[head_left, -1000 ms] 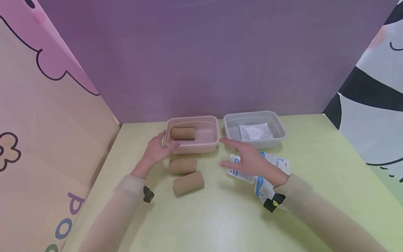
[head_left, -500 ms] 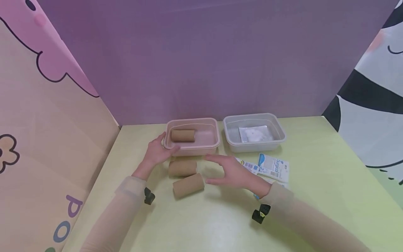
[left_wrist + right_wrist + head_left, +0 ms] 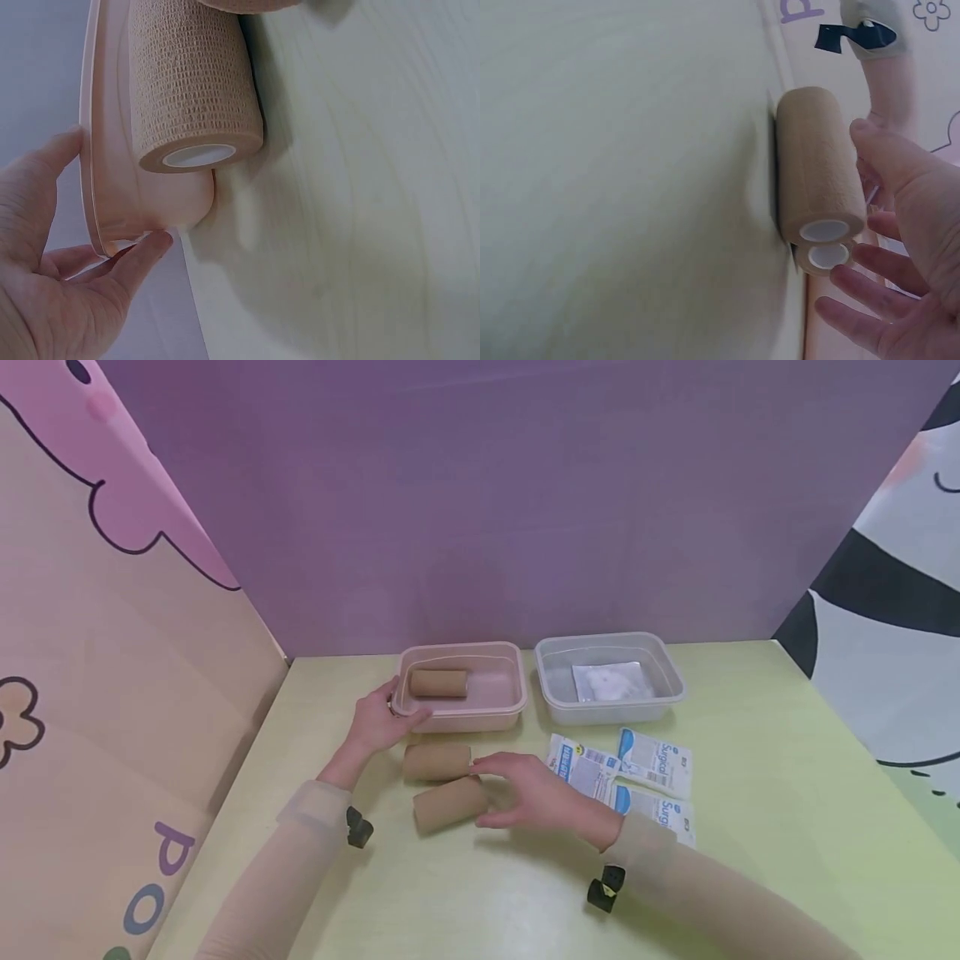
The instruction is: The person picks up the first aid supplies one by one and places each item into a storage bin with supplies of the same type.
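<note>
The left hand [image 3: 375,720] held the near left corner of a pink box [image 3: 480,721], its thumb along the near side and its fingers bent around the left side. The box stood near the far edge of the tabletop [image 3: 495,902], left of the middle, and a brown bandage roll [image 3: 438,683] lay in its left half.

Two more rolls lay on the tabletop between the box and the near edge: the far roll [image 3: 437,762] just in front of the box, the near roll [image 3: 450,804] just beside it and slightly askew. Both showed white cores at their ends from the right wrist.

The right hand [image 3: 534,793] was at the right ends of these two rolls, fingers spread and thumb apart, gripping nothing; whether a fingertip touched a roll could not be told.

Also near the far edge, right of the pink box, stood a pale box [image 3: 611,714] with a white packet [image 3: 611,682] flat inside. In front of it, toward the tabletop's right edge, lay three printed packets [image 3: 655,762]. Each sleeve [image 3: 300,852] had a small black device [image 3: 359,828] at the wrist. A purple wall [image 3: 480,510] rose behind the far edge.
</note>
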Motion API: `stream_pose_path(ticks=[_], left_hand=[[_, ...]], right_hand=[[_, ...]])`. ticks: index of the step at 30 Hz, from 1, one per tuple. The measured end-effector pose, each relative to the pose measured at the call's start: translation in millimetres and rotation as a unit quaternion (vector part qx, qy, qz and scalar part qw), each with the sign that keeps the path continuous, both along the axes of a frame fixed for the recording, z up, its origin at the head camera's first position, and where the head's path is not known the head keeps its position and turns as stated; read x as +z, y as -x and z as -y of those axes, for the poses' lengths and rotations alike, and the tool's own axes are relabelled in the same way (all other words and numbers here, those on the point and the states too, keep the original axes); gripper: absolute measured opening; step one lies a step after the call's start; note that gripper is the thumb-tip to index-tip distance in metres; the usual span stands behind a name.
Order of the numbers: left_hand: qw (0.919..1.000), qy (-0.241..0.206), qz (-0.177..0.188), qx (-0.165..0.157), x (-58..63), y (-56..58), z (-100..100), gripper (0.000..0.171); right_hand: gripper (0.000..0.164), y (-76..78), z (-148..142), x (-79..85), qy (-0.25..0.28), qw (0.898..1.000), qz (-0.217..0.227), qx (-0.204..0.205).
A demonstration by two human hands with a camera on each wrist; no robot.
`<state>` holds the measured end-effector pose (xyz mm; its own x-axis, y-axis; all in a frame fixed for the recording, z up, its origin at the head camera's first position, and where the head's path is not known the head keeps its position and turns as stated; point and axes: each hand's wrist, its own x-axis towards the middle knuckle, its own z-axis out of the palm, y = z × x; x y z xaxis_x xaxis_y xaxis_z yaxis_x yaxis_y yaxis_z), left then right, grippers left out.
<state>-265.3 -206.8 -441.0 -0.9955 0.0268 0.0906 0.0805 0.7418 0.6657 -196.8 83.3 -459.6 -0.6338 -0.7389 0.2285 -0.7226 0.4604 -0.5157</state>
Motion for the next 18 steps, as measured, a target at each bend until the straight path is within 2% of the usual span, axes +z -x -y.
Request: stream_pose_path(ticks=[9,18], left_hand=[[0.9997,-0.020,-0.010,0.009,0.8,-2.3,-1,0.091],[0.9991,-0.036,0.008,0.020,-2.8,-0.7,0,0.093]], right_hand=[[0.063,-3.6,9,-6.0,-0.011,1.000,-0.013,-0.004],[0.046,-3.6,14,-11.3,0.015,1.000,0.006,-0.014]])
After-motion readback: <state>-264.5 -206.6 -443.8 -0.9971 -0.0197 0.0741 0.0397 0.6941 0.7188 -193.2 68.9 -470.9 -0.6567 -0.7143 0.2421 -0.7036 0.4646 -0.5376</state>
